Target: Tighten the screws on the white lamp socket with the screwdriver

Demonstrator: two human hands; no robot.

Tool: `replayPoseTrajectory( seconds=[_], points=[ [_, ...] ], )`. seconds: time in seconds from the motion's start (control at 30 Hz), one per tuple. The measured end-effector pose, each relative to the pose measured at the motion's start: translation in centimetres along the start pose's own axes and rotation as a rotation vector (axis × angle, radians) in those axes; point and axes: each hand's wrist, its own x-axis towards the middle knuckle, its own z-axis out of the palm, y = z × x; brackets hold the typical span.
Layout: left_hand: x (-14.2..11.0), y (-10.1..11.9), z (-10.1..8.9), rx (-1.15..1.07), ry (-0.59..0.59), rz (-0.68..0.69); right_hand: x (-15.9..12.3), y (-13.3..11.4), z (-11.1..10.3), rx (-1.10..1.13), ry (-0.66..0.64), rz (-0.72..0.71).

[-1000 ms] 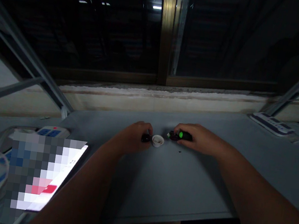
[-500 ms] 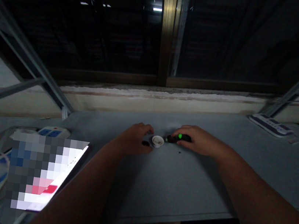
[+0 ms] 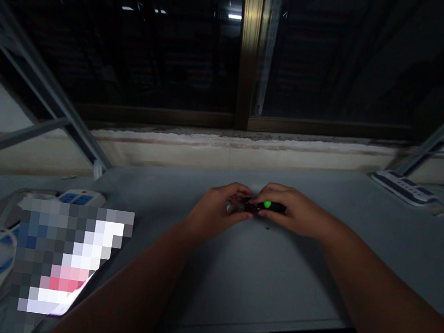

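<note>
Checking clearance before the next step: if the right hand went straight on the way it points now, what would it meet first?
Probably the left hand, whose fingers meet the dark object held in the right hand, though depth is unclear.

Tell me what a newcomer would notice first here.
The bare left hand and right hand meet mid-table, holding a small black object with a bright green dot above the grey table. At lower left glows a flat rectangular screen. Above, a dark glass window fills the view.
</note>
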Motion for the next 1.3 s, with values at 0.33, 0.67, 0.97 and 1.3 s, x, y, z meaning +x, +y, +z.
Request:
replayPoseTrajectory(
  seconds=[0.33, 0.67, 0.97, 1.3],
  points=[
    [0.1, -0.2, 0.1, -0.067, -0.025, -0.003, 0.0, 0.2, 0.0, -0.032, 0.013, 0.003],
    [0.2, -0.1, -0.6, 0.148, -0.007, 0.053, 0.0, 0.6, -0.6, -0.11, 0.026, 0.139],
    [0.6, -1.6, -2.5, 0.351, 0.231, 0.042, -2.4, 6.7, -2.8, -0.386, 0.04, 0.654],
    [0.5, 1.9, -3.4, 0.315, 0.245, 0.088, -2.5, 8.7, -3.2, -0.439, -0.106, 0.89]
  ],
)
